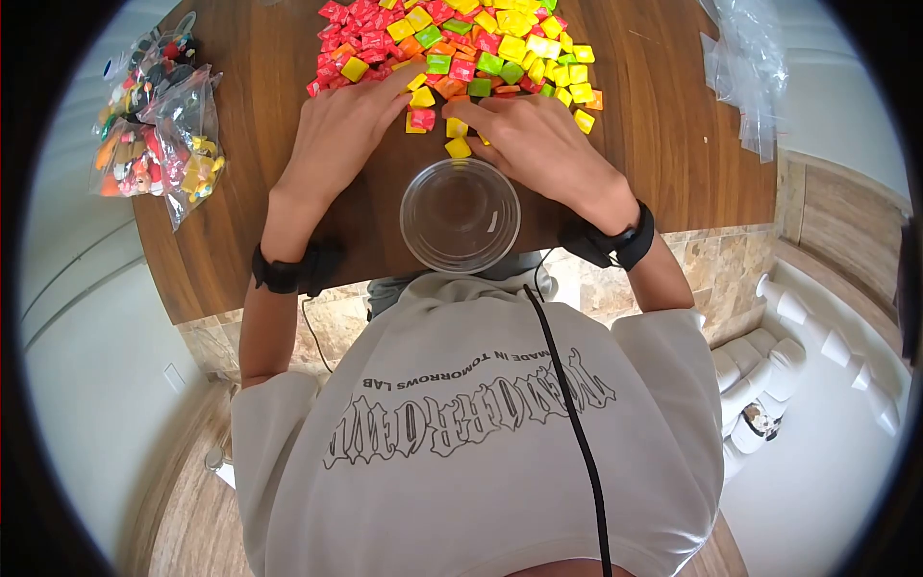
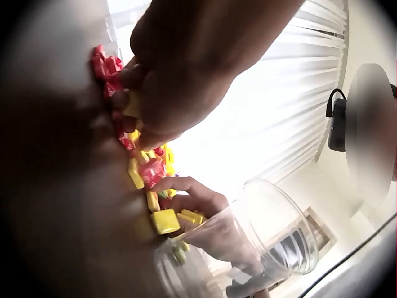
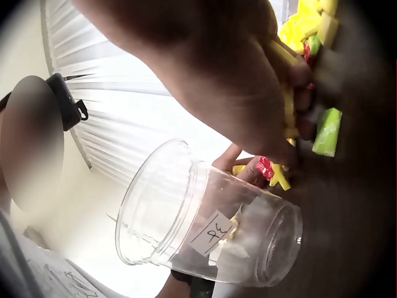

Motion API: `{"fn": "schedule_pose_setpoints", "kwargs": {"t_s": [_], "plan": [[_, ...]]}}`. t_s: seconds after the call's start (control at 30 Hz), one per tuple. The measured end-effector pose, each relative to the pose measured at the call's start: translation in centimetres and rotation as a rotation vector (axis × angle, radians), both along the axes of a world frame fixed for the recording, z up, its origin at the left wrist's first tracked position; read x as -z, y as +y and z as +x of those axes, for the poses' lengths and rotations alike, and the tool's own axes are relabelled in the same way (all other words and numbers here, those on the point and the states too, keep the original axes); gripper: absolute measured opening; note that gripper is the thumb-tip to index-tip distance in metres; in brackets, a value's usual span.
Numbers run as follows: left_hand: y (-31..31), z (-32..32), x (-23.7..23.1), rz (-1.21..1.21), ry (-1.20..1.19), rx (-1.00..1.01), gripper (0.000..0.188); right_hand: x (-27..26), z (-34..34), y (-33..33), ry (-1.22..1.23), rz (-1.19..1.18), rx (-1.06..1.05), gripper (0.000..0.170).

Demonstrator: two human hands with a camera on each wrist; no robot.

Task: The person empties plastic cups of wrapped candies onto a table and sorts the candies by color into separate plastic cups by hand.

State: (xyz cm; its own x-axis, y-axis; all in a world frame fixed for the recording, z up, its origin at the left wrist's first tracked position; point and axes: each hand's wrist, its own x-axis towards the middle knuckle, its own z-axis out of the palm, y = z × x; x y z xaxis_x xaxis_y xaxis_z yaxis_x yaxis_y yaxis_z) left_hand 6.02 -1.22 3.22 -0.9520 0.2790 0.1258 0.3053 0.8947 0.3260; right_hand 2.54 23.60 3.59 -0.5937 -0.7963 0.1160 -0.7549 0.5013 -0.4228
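Square wrapped candies in red (image 1: 370, 43), yellow (image 1: 514, 48), green (image 1: 437, 64) and orange lie in a wide pile at the table's far side. My left hand (image 1: 351, 130) reaches into the near left edge, its fingers bent round a yellow candy (image 2: 132, 105). On the right, my right hand (image 1: 543, 139) is curled over the near edge, with yellow candies (image 3: 288, 102) held under its fingers. A red candy (image 1: 421, 119) and a few yellow ones lie between the hands. Close to my body stands a clear plastic cup (image 1: 409, 226), upright, with a handwritten label (image 3: 211, 234).
Bags of small colourful figures (image 1: 159, 144) lie at the table's left edge. Clear plastic bags (image 1: 750, 72) are heaped at the right edge. A dark cable (image 1: 567, 394) runs down over the shirt, and the wooden table (image 1: 663, 125) ends just before the body.
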Motion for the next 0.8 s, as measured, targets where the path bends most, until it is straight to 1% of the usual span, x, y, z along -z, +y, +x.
{"fn": "schedule_pose_setpoints", "kwargs": {"t_s": [0.03, 0.1, 0.17, 0.2, 0.27, 0.3, 0.33, 0.37, 0.4, 0.43, 0.47, 0.5, 0.57, 0.63, 0.7, 0.77, 0.8], "plan": [[0.0, 0.0, -0.3, -0.062, -0.043, 0.006, 0.04, 0.1, -0.1, 0.0, 0.038, -0.015, 0.001, 0.028], [-0.3, -0.1, -0.1, -0.073, -0.028, 0.017, 0.037, 0.1, -0.2, -0.1, 0.08, -0.031, 0.001, 0.026], [-0.4, -0.4, -0.1, -0.085, -0.009, 0.032, 0.035, 0.1, -0.2, -0.1, 0.046, 0.068, -0.014, 0.034], [-0.3, -0.4, -0.3, -0.113, -0.045, 0.003, 0.033, 0.3, -0.2, -0.1, 0.047, 0.069, -0.012, 0.034], [-0.5, -0.3, -0.2, -0.142, -0.08, -0.028, 0.032, 0.8, -0.3, -0.2, 0.081, -0.019, -0.013, 0.023], [-0.7, -0.1, -0.1, -0.073, -0.053, -0.02, 0.032, 0.8, -0.3, -0.1, 0.082, -0.019, -0.014, 0.023], [-0.9, -0.1, 0.0, -0.005, -0.025, -0.011, 0.032, 0.8, -0.5, 0.1, 0.123, -0.061, 0.027, 0.019], [-0.8, 0.0, 0.1, -0.005, -0.025, -0.008, 0.032, 0.8, -0.6, 0.3, 0.161, -0.104, 0.069, 0.016], [-0.4, 0.3, -0.2, 0.045, -0.013, 0.042, 0.033, 0.7, -0.5, 0.5, 0.157, -0.103, 0.069, 0.016], [-0.1, 0.5, -0.3, 0.095, -0.002, 0.089, 0.034, 0.4, -0.4, 0.6, 0.07, -0.186, 0.071, 0.015], [-0.1, 0.5, -0.1, 0.095, -0.004, 0.084, 0.034, 0.2, -0.4, 0.8, -0.017, -0.269, 0.07, 0.015], [0.0, 0.2, 0.2, 0.057, -0.005, 0.109, 0.036, 0.0, -0.3, 0.8, -0.02, -0.269, 0.064, 0.015], [0.0, 0.0, 0.2, 0.016, -0.002, 0.138, 0.037, -0.4, -0.4, 1.0, -0.098, -0.156, -0.036, 0.017], [0.2, -0.2, 0.2, -0.055, -0.014, 0.139, 0.04, 0.1, -0.4, 0.8, -0.094, -0.161, -0.039, 0.017], [0.4, 0.0, 0.1, -0.052, -0.033, 0.13, 0.039, 0.1, -0.2, 0.7, -0.094, -0.167, -0.048, 0.018], [0.5, 0.2, 0.1, -0.052, -0.053, 0.113, 0.038, -0.4, 0.1, 0.5, -0.107, -0.108, 0.012, 0.022], [0.5, 0.1, 0.1, -0.054, -0.071, 0.1, 0.036, -0.3, 0.1, 0.5, -0.108, -0.109, 0.01, 0.022]]}}
